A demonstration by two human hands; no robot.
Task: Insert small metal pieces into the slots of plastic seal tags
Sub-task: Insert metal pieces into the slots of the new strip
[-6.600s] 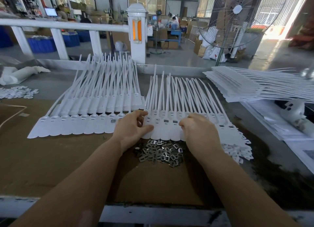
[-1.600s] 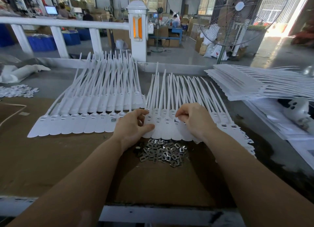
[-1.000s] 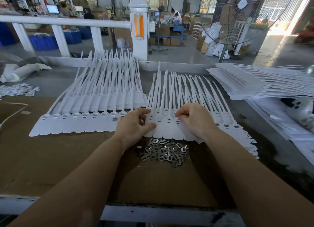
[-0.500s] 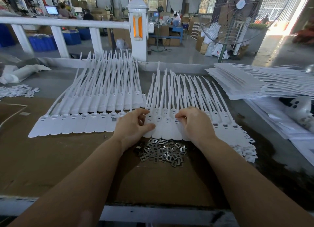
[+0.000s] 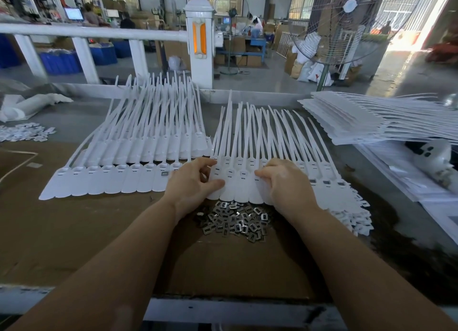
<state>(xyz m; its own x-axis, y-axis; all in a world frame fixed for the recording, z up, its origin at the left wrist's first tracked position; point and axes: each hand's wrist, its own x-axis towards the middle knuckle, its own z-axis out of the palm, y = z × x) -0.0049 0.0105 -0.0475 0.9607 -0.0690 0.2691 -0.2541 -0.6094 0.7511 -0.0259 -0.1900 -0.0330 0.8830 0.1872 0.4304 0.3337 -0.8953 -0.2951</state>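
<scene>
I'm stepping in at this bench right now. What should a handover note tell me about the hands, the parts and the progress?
Left hand: fingers and thumb resting on the left end of the right-hand row of seal tags, steadying it.
Right hand: fingertips curled down onto a tag in that row; whether it pinches a piece is hidden.
Metal pieces: loose pile just below the row, between the wrists.
Done: tags to the right of the right hand show dark inserts.
Left: the tags between the hands, and most of the left-hand row, which shows one insert.
</scene>
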